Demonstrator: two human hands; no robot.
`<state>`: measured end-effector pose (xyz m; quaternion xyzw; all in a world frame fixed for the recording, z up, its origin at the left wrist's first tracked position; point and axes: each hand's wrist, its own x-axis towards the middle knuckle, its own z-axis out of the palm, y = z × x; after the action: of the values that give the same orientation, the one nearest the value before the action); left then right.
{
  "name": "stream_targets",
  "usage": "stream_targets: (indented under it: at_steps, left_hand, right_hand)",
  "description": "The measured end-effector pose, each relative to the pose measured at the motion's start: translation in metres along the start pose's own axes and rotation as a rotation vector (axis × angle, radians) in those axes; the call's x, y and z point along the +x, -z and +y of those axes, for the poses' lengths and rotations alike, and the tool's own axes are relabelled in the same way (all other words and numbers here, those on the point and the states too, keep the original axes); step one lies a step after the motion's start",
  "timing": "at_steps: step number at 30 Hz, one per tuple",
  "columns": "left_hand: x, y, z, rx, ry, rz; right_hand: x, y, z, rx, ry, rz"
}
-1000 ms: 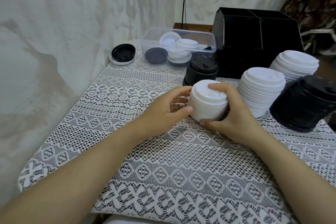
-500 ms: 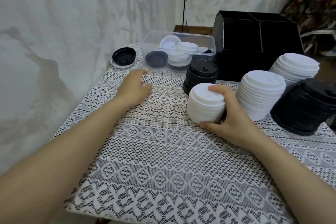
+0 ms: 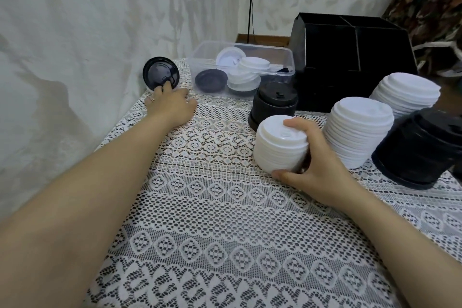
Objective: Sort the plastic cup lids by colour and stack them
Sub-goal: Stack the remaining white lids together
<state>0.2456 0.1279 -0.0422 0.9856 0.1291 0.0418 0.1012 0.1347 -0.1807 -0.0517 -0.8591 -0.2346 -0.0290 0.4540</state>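
At the table's far left corner a single black lid [image 3: 160, 74] stands tipped up on its edge. My left hand [image 3: 172, 105] is stretched out to it and pinches its lower rim. My right hand [image 3: 318, 166] grips the side of a short stack of white lids [image 3: 276, 149] in the middle of the lace cloth. Behind that stack stands a short stack of black lids [image 3: 275, 104]. To the right are a taller white stack [image 3: 357, 134], another white stack [image 3: 406, 92] and a leaning black stack [image 3: 425, 150].
A clear plastic tub [image 3: 252, 45] at the back holds loose white lids and a black one. A black divided organiser box [image 3: 350, 57] stands behind the stacks. The wall runs close along the table's left side. A patterned chair shows at the far right.
My left hand left the white stack, crossed to the far left corner and tipped the black lid up off the table. My right hand stayed on the white stack.
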Motion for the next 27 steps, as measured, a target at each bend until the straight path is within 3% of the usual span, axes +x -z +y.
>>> stream_targets:
  at_steps: [16,27]
  left_hand:
    - [-0.012,-0.002,-0.002,0.057,-0.132,0.159]
    - [-0.074,0.002,0.005,-0.055,-0.495,0.412]
  right_hand:
    - [0.000,0.000,0.000,-0.023,-0.019,0.006]
    - [-0.001,0.000,-0.002,-0.014,-0.039,0.007]
